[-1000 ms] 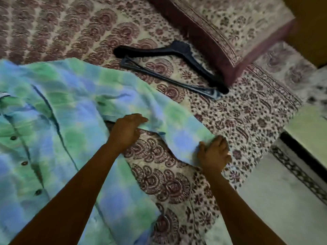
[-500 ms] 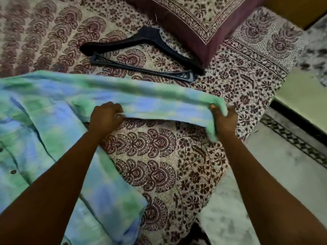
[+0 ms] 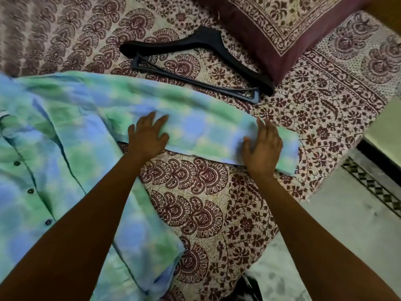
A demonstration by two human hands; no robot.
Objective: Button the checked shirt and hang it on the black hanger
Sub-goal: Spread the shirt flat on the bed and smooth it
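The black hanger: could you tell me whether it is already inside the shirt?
No, the black hanger lies bare on the bedspread beyond the shirt, partly under the pillow.

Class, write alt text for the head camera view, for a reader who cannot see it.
Two open hands, left hand and right hand, press flat on a sleeve of the green-and-blue checked shirt spread on a maroon-patterned bedsheet. A black plastic hanger lies beyond it, beside a maroon-bordered pillow.

Two bare forearms rise from the lower corners of the frame, uncovered as far as they show. The left hand (image 3: 147,137) and right hand (image 3: 263,146) wear no rings, watch or bracelets.
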